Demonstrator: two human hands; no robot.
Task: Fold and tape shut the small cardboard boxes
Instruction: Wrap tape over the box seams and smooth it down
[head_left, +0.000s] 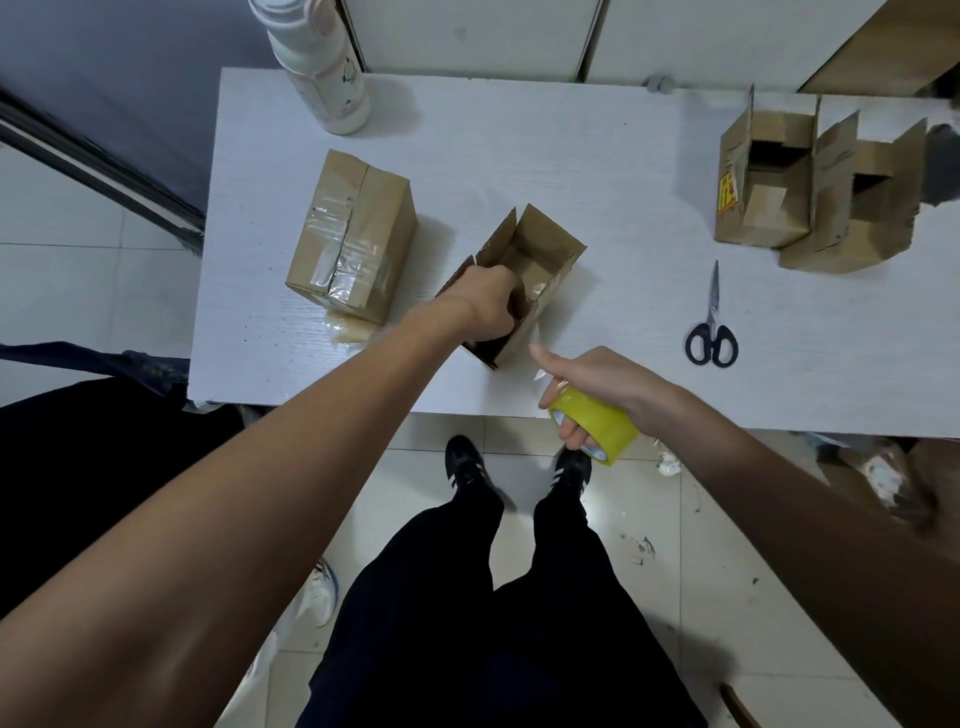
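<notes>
Near the worktop (519, 156) front edge, open cardboard box (540, 260), flaps up, gripped at its near end by left hand (488, 304), fingers curled over the rim. Just beside it, right hand (587, 384) wrapped around yellow tape roll (597, 423), thumb stretched toward the box; print on the roll's core too small to read. Left of that, taped box (350, 236), sealed with clear tape. Far right, two unfolded boxes (810, 192), one with a yellow-and-red label, writing unreadable. Between, black-handled scissors (711, 327). At back, white bottle (322, 67), small unreadable print.
</notes>
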